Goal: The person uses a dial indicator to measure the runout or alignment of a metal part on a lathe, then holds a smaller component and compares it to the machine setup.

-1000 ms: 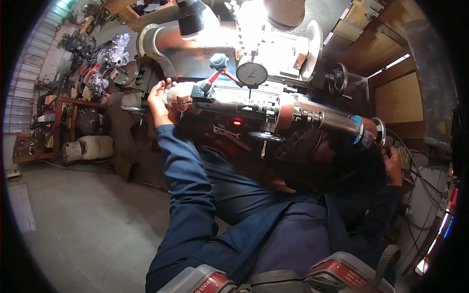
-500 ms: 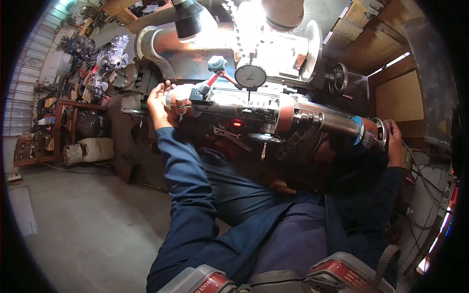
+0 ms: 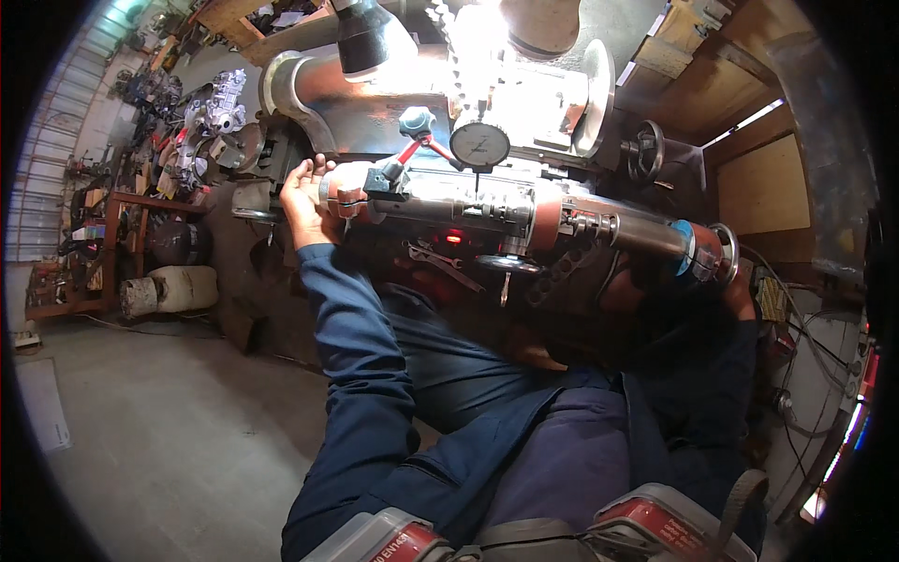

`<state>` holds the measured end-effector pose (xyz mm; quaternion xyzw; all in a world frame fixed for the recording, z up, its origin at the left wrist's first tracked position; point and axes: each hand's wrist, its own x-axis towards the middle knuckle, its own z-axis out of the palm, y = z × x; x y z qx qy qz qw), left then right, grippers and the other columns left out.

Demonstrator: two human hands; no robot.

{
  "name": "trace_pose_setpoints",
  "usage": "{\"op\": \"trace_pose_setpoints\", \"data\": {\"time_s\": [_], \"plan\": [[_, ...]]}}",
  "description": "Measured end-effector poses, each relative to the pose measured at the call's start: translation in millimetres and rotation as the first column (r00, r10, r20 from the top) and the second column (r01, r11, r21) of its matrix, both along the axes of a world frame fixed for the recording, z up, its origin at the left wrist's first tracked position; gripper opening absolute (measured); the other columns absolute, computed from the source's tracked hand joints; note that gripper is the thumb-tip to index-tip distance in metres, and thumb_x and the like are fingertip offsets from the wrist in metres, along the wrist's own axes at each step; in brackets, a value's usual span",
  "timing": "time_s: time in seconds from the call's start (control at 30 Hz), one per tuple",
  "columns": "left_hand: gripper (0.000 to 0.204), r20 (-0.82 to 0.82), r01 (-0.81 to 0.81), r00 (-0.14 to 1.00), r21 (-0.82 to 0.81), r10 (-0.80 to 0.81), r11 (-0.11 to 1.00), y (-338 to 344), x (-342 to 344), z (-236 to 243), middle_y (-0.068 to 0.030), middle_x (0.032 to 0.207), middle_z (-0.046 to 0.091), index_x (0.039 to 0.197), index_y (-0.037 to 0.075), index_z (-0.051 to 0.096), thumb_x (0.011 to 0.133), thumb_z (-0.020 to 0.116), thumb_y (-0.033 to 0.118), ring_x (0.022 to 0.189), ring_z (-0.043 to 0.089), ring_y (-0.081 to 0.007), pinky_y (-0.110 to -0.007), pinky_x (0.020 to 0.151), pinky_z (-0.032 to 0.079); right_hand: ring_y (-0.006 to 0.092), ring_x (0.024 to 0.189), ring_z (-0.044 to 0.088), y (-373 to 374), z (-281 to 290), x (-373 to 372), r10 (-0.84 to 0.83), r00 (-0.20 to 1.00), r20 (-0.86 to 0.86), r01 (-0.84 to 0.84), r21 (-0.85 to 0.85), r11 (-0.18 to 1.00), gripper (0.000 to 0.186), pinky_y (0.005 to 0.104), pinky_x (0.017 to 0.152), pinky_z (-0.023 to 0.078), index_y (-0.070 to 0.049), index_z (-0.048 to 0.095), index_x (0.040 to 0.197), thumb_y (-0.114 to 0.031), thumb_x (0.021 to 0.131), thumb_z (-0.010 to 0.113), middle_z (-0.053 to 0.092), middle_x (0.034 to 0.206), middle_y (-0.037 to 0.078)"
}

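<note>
A long metal shaft assembly point(image 3: 646, 234) lies across the machine in front of me, with orange-painted collars along it. My left hand point(image 3: 309, 204) is curled against the rounded left end, beside the orange split clamp point(image 3: 348, 199). At the other end, my right hand point(image 3: 739, 292) is just below the round metal rim point(image 3: 726, 254) by the blue band point(image 3: 685, 249). Shadow and the rim hide its fingers. A dial indicator point(image 3: 480, 145) stands over the shaft's middle, its stem pointing down. It hangs on a red jointed arm point(image 3: 408, 152) with a dark knob point(image 3: 417, 123).
Below the shaft are a small handwheel point(image 3: 508, 265) and wrenches point(image 3: 440, 261). A black lamp point(image 3: 373, 42) hangs above. Another handwheel point(image 3: 646, 150) is at the right. Metal parts point(image 3: 220, 108) crowd the left shelves, near a whitish container point(image 3: 185, 287).
My right hand has moved down and slightly left from beside the right-hand rim, and its fingers have gone out of sight. The left hand stays at the left end.
</note>
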<state>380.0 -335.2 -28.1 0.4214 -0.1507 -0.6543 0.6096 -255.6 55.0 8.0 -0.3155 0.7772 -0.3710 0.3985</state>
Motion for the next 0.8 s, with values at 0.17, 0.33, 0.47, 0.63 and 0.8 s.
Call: {"op": "trace_pose_setpoints", "data": {"time_s": [0.17,0.33,0.47,0.63,0.8], "plan": [[0.017,-0.006,0.024,1.0,-0.008,-0.024,1.0,-2.1,-1.8,-5.3,-0.0128,0.099,0.063,0.097,0.004,0.053,0.087,0.057,0.017,0.089,0.062,-0.0289,-0.045,0.084,0.052,0.0123,0.092,0.057,22.0,9.6,4.5,0.023,0.998,-0.062,-0.018,0.087,0.996,0.022,0.029,0.084,0.044,-0.001,0.061,0.106,-0.02,0.095,0.057,0.063,0.099,0.003],[0.017,0.006,0.053,0.999,-0.009,-0.053,0.999,1.1,-2.4,2.4,-0.0122,0.098,0.062,0.096,0.004,0.053,0.087,0.057,0.018,0.09,0.061,-0.0285,-0.043,0.084,0.053,0.0135,0.095,0.058,36.4,20.2,3.0,-0.01,0.991,-0.137,0.016,0.044,0.999,0.029,0.0301,0.086,0.044,-0.001,0.062,0.113,-0.022,0.092,0.063,0.065,0.102,0.007],[0.017,0.033,0.032,0.999,0.001,-0.032,0.999,9.3,-14.8,13.9,-0.0115,0.098,0.062,0.096,0.004,0.052,0.087,0.057,0.018,0.09,0.061,-0.0278,-0.042,0.085,0.052,0.0121,0.093,0.058,32.8,38.5,-7.3,0.123,0.951,-0.284,-0.126,0.009,0.992,0.03,0.0271,0.084,0.043,-0.001,0.061,0.111,-0.026,0.094,0.062,0.065,0.101,0.004],[0.018,0.053,0.04,0.998,-0.001,-0.04,0.999,9.0,-10.6,11.0,-0.0069,0.101,0.065,0.096,0.01,0.056,0.09,0.056,0.027,0.092,0.063,-0.0257,-0.046,0.073,0.058,0.0097,0.086,0.056,-1.3,63.3,9.8,0.075,0.99,0.117,-0.06,-0.129,0.99,0.029,0.0254,0.078,0.044,-0.001,0.062,0.107,-0.029,0.098,0.057,0.064,0.095,0.002],[0.02,0.028,0.111,0.993,0.006,-0.111,0.994,7.9,-10.6,9.6,-0.0075,0.098,0.066,0.095,0.009,0.058,0.09,0.058,0.029,0.089,0.064,-0.0257,-0.045,0.067,0.058,0.0068,0.082,0.055,-23.2,51.6,5.5,-0.03,0.996,-0.082,0.015,-0.181,0.983,0.026,0.0225,0.074,0.045,-0.003,0.062,0.103,-0.027,0.099,0.054,0.062,0.09,0.0]]}}
